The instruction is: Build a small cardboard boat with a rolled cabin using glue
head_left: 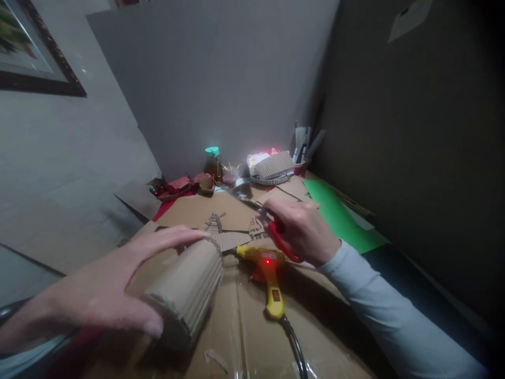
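Head view: cardboard roll (190, 287) runs lengthwise forward-right, scissors (260, 209) point forward-left.

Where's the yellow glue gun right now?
In the head view, the yellow glue gun lies on the cardboard, just right of the corrugated cardboard roll and below the right hand.

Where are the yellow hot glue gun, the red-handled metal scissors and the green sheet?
Yellow hot glue gun (273, 288): head view, on its handle.
Red-handled metal scissors (284, 247): head view, on the red handle below the right hand (303, 229).
Green sheet (339, 213): head view, near its middle.
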Available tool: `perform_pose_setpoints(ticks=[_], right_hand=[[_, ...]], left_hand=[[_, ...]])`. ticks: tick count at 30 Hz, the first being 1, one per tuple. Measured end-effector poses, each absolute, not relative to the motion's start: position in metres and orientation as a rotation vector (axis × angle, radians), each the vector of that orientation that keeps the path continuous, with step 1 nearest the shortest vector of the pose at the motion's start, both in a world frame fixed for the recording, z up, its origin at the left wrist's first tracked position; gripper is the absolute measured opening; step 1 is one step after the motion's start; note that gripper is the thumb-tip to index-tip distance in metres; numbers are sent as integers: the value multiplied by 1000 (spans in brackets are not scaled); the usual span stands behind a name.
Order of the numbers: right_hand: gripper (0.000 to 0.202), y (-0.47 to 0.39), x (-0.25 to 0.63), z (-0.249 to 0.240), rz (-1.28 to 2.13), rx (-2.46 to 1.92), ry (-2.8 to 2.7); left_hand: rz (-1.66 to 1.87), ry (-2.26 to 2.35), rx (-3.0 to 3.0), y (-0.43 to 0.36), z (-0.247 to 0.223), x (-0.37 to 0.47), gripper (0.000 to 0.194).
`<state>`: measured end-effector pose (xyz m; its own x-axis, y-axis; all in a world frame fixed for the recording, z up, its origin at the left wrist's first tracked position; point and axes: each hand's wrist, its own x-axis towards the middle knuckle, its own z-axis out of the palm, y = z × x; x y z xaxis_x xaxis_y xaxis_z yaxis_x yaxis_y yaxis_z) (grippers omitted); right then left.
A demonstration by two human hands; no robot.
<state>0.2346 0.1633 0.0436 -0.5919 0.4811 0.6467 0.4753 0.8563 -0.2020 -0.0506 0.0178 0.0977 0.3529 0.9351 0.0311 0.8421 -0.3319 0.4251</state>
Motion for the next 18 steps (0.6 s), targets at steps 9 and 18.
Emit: perform_pose_setpoints(ticks=[9, 18], right_hand=[[27, 170, 226, 31, 39, -750, -2291], [16, 156, 224, 40, -103, -892, -2289]], left_hand=[[485, 1593, 2082, 8, 47, -1, 102], [404, 1587, 2276, 4, 28, 8, 97]])
